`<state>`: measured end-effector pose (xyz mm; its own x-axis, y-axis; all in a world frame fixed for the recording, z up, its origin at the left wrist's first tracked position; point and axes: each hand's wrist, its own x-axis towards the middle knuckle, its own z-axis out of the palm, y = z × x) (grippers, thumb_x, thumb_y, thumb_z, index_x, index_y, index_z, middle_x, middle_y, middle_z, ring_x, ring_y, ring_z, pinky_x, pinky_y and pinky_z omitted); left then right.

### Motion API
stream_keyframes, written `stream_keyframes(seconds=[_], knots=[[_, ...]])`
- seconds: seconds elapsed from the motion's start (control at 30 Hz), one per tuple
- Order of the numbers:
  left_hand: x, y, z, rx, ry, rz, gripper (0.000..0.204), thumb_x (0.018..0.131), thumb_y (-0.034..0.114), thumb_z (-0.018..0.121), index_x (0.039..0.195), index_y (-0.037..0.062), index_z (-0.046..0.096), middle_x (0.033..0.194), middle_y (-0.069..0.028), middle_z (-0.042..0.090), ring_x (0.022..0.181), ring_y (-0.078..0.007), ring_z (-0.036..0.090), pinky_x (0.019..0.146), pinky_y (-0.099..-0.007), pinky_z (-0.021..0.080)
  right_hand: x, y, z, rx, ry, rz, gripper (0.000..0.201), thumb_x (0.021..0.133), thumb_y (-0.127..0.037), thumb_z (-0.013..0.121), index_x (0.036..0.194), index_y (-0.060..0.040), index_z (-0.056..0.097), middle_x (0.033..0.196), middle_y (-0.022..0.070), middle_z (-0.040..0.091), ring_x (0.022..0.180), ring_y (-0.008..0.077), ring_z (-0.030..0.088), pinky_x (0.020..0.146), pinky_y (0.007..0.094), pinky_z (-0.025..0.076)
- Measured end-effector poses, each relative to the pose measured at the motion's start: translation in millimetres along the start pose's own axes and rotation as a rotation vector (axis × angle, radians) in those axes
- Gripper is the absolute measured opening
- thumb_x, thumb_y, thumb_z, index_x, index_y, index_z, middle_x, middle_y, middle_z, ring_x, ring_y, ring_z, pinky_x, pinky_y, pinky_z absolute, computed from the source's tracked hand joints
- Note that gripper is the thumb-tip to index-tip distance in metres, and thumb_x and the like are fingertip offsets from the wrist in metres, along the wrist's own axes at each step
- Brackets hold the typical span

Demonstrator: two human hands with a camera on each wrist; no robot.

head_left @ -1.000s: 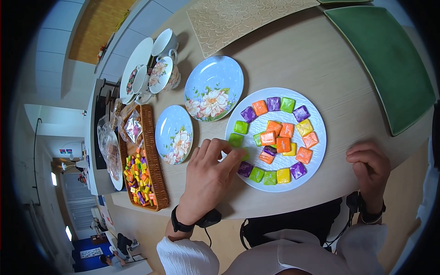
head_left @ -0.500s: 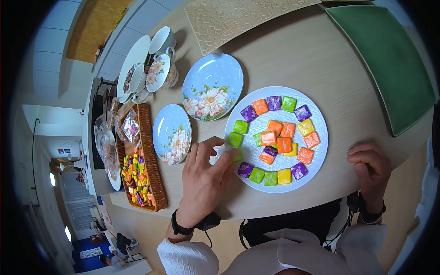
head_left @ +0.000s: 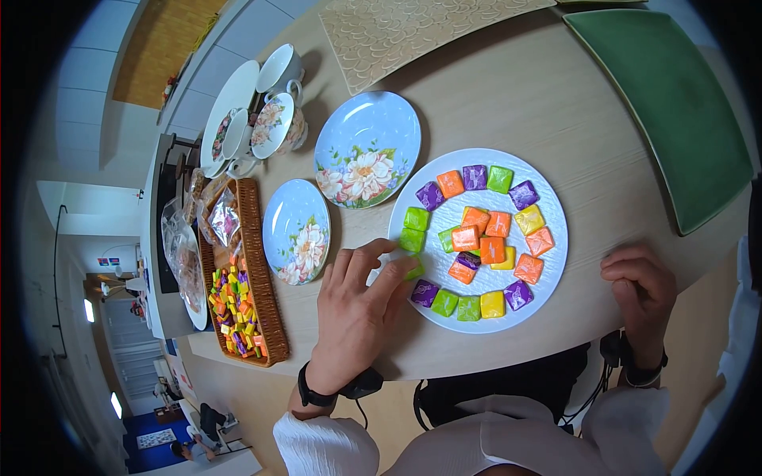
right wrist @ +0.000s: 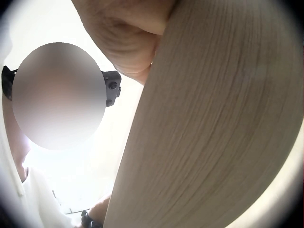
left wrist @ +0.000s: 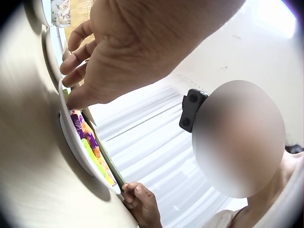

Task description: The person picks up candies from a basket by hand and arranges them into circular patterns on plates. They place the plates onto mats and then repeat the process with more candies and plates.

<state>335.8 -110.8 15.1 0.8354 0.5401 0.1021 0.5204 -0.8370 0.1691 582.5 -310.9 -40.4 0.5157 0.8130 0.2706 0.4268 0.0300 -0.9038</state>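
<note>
My left hand (head_left: 353, 297) is at the left rim of a round white plate (head_left: 542, 186). Its thumb touches a green wrapped candy (head_left: 415, 270), while the index fingertip lies beside another green candy (head_left: 411, 239) just above. Purple, orange, yellow and green square candies form a ring along the plate, with a small pile of orange candies (head_left: 492, 251) and other colours in the middle. In the left wrist view, the thumb and fingers reach over the plate rim (left wrist: 76, 142), partly hiding the candies. My right hand (head_left: 639, 282) rests loosely curled at the table edge, holding nothing.
Two blue floral plates (head_left: 295, 230) (head_left: 373, 119) lie left of the white plate. A wicker basket (head_left: 266, 309) of small candies stands farther left, with floral cups (head_left: 274, 127) behind. A beige textured tray (head_left: 421, 32) and green tray (head_left: 675, 111) lie at the back and right.
The index finger has moved off the thumb, toward the plate rim. The green candy beside it has shifted slightly right over the last half second. My right hand stays where it was.
</note>
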Motion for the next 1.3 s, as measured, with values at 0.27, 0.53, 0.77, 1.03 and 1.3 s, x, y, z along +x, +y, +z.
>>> stream_keyframes(seconds=[0.27, 0.53, 0.77, 1.03, 1.3], knots=[[-6, 2, -6, -0.023, 0.011, -0.025, 0.031, 0.071, 0.003, 0.072, 0.1, 0.0103, 0.065, 0.1, -0.0068, 0.059, 0.089, -0.0269, 0.057, 0.077, -0.0396, 0.045, 1, 0, 0, -0.009, -0.006, -0.008, 0.016, 0.073, 0.006, 0.056, 0.084, 0.0005, 0.067, 0.087, 0.0123, 0.064, 0.073, 0.0175, 0.061, 0.063, 0.0268, 0.048], [0, 3, -2, 0.019, 0.015, -0.064, 0.027, 0.072, 0.007, 0.073, 0.098, 0.0084, 0.064, 0.092, -0.0066, 0.057, 0.085, -0.0262, 0.056, 0.074, -0.0384, 0.044, 1, 0, 0, -0.016, -0.01, -0.007, 0.015, 0.074, 0.005, 0.057, 0.084, 0.0002, 0.067, 0.087, 0.012, 0.064, 0.073, 0.0169, 0.061, 0.062, 0.0263, 0.047], [3, 3, -2, -0.01, -0.001, -0.043, 0.029, 0.073, 0.005, 0.072, 0.1, 0.0089, 0.064, 0.091, -0.0071, 0.057, 0.085, -0.0264, 0.056, 0.074, -0.0382, 0.045, 1, 0, 0, -0.015, -0.012, -0.007, 0.015, 0.074, 0.005, 0.056, 0.084, 0.0, 0.067, 0.087, 0.0119, 0.064, 0.073, 0.0171, 0.061, 0.062, 0.0266, 0.048], [9, 0, -1, 0.036, 0.003, -0.02, 0.036, 0.072, 0.002, 0.068, 0.107, 0.0114, 0.065, 0.093, -0.0065, 0.056, 0.086, -0.0259, 0.055, 0.074, -0.0388, 0.045, 2, -1, 0, -0.02, -0.011, -0.013, 0.016, 0.073, 0.006, 0.056, 0.083, 0.0, 0.067, 0.087, 0.0119, 0.064, 0.073, 0.0172, 0.061, 0.062, 0.0265, 0.048], [8, 1, -2, 0.021, -0.001, -0.012, 0.037, 0.072, 0.001, 0.068, 0.107, 0.0136, 0.067, 0.091, -0.0052, 0.055, 0.084, -0.0228, 0.055, 0.072, -0.0377, 0.044, 2, -1, 1, -0.019, -0.008, -0.012, 0.016, 0.073, 0.006, 0.056, 0.083, 0.0003, 0.066, 0.087, 0.0124, 0.063, 0.073, 0.0176, 0.061, 0.062, 0.0265, 0.047]])
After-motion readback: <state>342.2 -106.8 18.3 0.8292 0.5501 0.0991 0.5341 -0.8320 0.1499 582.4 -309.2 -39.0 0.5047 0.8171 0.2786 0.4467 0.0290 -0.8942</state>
